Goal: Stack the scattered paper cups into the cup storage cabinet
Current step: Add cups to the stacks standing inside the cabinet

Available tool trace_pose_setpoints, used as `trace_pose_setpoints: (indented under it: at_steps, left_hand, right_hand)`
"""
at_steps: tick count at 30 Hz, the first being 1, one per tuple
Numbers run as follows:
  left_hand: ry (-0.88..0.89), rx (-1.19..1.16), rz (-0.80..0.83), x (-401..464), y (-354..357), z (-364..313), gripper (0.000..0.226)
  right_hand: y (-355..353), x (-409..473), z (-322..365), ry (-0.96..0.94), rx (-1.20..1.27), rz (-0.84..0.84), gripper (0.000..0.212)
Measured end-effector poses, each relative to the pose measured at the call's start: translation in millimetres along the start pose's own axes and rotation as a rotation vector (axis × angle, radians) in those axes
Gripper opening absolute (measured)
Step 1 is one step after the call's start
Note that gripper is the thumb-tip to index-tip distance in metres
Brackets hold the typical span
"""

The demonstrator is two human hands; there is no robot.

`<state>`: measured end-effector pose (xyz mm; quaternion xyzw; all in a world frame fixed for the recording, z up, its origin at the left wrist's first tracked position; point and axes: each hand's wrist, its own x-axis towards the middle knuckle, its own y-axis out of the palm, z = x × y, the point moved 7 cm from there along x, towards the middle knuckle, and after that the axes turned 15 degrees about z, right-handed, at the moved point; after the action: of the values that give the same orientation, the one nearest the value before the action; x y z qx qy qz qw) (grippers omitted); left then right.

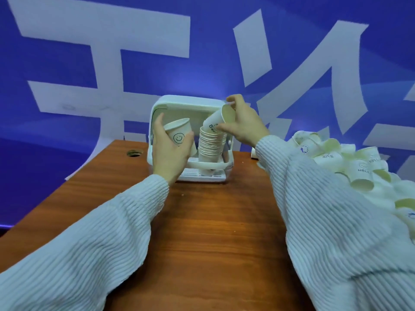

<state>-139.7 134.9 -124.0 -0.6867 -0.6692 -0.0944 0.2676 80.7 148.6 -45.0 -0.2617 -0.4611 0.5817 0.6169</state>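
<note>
Two hands in ribbed white sleeves each grip a tapered paper cup: left hand [170,151] wraps an upright smiley cup [179,134], right hand [241,122] pinches a tilted cup [219,120]. Both are at the open white plastic cabinet [190,104], which holds a nested stack [210,144]. Loose cups [350,162] heap right on the wood table [213,232].

This looks like an office or an event room, not a home. Behind the table [202,232] hangs a large blue banner [67,63] with very big white characters, the kind used at a company or an exhibition. The table is brown wood-pattern laminate with a round cable hole [135,153], as on an office desk. A heap of disposable paper cups [350,162] lies on its right side, and a white plastic cup cabinet [190,104] stands at the far edge.
</note>
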Motion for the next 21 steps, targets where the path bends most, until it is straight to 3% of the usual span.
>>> trace_pose_setpoints:
  at_steps: [7,11,17,21]
  left_hand:
    - [-0.017,-0.003,-0.01,12.1,-6.4,12.3,0.086]
    - [-0.018,-0.008,-0.01,16.4,-3.8,18.4,0.086]
    - [0.042,0.016,0.014,32.2,4.6,3.0,0.087]
    - [0.064,-0.022,-0.018,59.3,10.6,-22.9,0.089]
  right_hand:
    - [34.6,27.4,18.7,-0.122,-0.242,0.249,0.058]
    - [70.5,20.0,5.5,-0.121,-0.38,0.312,0.069]
    - [78.0,20.7,-0.9,-0.116,-0.268,0.325,0.095]
    - [73.3,18.8,-9.2,-0.128,0.024,0.224,0.114]
